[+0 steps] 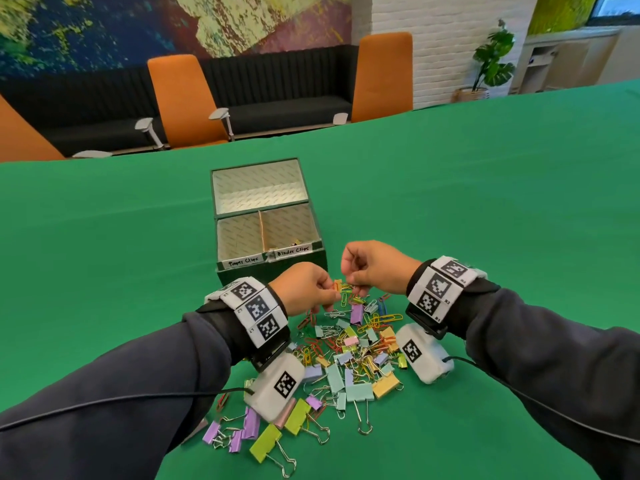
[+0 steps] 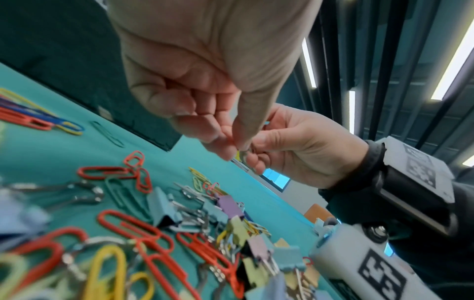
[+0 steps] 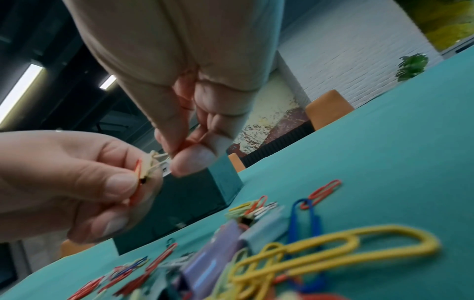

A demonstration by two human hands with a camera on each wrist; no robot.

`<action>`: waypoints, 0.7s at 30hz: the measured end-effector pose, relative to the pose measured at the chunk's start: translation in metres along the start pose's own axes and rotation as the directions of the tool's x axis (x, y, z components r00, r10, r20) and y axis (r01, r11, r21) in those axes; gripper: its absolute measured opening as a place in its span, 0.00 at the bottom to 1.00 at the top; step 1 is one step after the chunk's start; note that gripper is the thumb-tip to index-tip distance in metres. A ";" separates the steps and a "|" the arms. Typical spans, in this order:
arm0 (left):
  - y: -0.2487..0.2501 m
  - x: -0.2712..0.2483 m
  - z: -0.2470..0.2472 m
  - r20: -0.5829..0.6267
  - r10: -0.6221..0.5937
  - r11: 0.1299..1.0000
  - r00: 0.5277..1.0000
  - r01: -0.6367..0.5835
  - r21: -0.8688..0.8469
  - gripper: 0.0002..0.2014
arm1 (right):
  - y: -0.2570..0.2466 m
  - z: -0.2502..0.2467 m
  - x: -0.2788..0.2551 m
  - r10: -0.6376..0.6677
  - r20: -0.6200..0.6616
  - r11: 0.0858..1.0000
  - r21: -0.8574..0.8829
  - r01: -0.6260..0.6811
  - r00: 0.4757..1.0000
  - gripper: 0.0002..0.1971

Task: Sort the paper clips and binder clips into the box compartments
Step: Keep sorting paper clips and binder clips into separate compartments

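Note:
The dark green box [image 1: 313,221] stands on the green table, its front compartments labelled "Paper Clips" [image 1: 242,261] and "Binder Clips" [image 1: 292,251]. A mixed pile of coloured paper clips and binder clips [image 1: 356,344] lies in front of it. Both hands meet above the pile's far edge. My left hand [image 1: 330,289] pinches a small yellow binder clip [image 3: 147,169] with a red paper clip [image 3: 137,182] caught on it. My right hand [image 1: 353,284] pinches the clip's wire handle [image 3: 160,156] between thumb and fingertips. Something small lies in the binder-clip compartment [image 1: 296,242].
The rear compartment [image 1: 258,188] of the box shows only its lining. Larger lime and purple binder clips [image 1: 266,441] lie nearest me. Green tablecloth [image 1: 485,202] spreads to both sides. Orange chairs [image 1: 183,102] and a black bench stand beyond the far edge.

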State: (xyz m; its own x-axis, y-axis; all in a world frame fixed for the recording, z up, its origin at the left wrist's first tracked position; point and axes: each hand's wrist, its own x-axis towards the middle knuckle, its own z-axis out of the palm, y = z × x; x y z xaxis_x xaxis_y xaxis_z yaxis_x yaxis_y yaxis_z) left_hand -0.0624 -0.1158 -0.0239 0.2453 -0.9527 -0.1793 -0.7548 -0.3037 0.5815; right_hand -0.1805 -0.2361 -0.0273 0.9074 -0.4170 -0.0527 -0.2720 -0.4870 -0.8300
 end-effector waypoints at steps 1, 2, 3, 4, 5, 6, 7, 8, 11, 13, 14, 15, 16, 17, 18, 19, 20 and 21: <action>-0.002 -0.002 -0.002 0.018 -0.021 1.000 1.000 0.021 0.005 0.09 | -0.002 0.004 0.001 -0.011 -0.018 1.000 -0.028 0.011 1.000 0.16; -0.004 -0.004 -0.003 0.048 -0.051 0.999 0.998 0.050 0.013 0.09 | -0.003 0.006 0.003 -0.021 -0.043 0.998 -0.053 0.019 0.999 0.17; -0.007 -0.005 -0.005 0.077 -0.087 0.996 0.993 0.085 0.032 0.09 | -0.004 0.007 0.004 -0.030 -0.066 0.997 -0.073 0.025 0.997 0.17; -0.011 -0.007 -0.007 0.102 -0.125 0.991 0.987 0.119 0.066 0.10 | -0.006 0.006 0.004 -0.034 -0.082 0.996 -0.088 0.027 0.996 0.17; -0.013 -0.009 -0.009 0.123 -0.161 0.983 0.979 0.147 0.115 0.11 | -0.007 0.006 0.004 -0.035 -0.086 0.995 -0.095 0.027 0.996 0.17; -0.015 -0.011 -0.012 0.137 -0.190 0.968 0.972 0.163 0.188 0.12 | -0.008 0.005 0.004 -0.033 -0.081 0.995 -0.097 0.025 0.996 0.17; -0.016 -0.012 -0.014 0.139 -0.209 0.945 0.968 0.163 0.282 0.13 | -0.009 0.004 0.004 -0.030 -0.068 0.995 -0.099 0.023 0.997 0.16; -0.016 -0.013 -0.016 0.116 -0.203 0.918 0.972 0.148 0.367 0.16 | -0.010 0.003 0.003 -0.026 -0.051 0.995 -0.100 0.021 0.998 0.16; -0.007 -0.013 -0.020 0.014 -0.063 0.959 0.998 0.057 0.278 0.23 | -0.011 0.002 0.004 -0.027 -0.006 0.996 -0.083 0.026 1.000 0.15; 0.004 -0.010 -0.020 -0.034 0.003 0.999 0.999 -0.002 0.034 0.15 | -0.013 0.003 0.004 -0.039 0.006 0.999 -0.014 0.039 0.999 0.15; 0.007 -0.009 -0.019 -0.050 0.012 1.000 0.999 -0.013 -0.018 0.09 | -0.014 0.003 0.004 -0.041 0.006 0.999 0.031 0.041 0.999 0.15; 0.009 -0.008 -0.018 -0.060 0.020 0.999 0.998 -0.022 -0.028 0.05 | -0.014 0.004 0.003 -0.039 -0.001 0.996 0.076 0.039 0.999 0.15; 0.009 -0.007 -0.017 -0.069 0.026 0.999 0.997 -0.028 -0.022 0.05 | -0.013 0.003 0.003 -0.031 -0.014 0.993 0.110 0.032 0.999 0.15; 0.008 -0.006 -0.016 -0.077 0.025 0.999 0.997 -0.027 -0.018 0.07 | -0.011 0.002 0.002 -0.018 -0.027 0.994 0.111 0.021 0.999 0.15; 0.007 -0.006 -0.015 -0.082 0.012 1.000 0.997 -0.013 -0.015 0.09 | -0.009 -0.001 0.000 -0.005 -0.029 0.999 0.053 0.007 1.000 0.15; 0.004 -0.006 -0.015 -0.085 -0.002 1.000 0.996 0.001 -0.015 0.09 | -0.007 -0.004 -0.002 0.012 -0.002 0.997 -0.079 -0.012 1.000 0.14; 0.001 -0.008 -0.015 -0.080 -0.022 0.999 0.997 0.019 -0.030 0.09 | -0.006 -0.006 -0.005 0.047 0.069 0.966 -0.256 -0.028 0.996 0.12; -0.001 -0.009 -0.014 -0.071 -0.044 0.997 0.996 0.040 -0.062 0.09 | -0.005 -0.007 -0.007 0.105 0.162 0.910 -0.414 -0.029 0.981 0.10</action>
State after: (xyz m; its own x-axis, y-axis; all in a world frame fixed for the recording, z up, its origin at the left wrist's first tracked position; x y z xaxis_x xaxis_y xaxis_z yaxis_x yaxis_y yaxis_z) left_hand -0.0547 -0.1069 -0.0116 0.3211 -0.9354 -0.1481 -0.7049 -0.3405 0.6222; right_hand -0.1878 -0.2357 -0.0191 0.9138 -0.3357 -0.2287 -0.4061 -0.7489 -0.5236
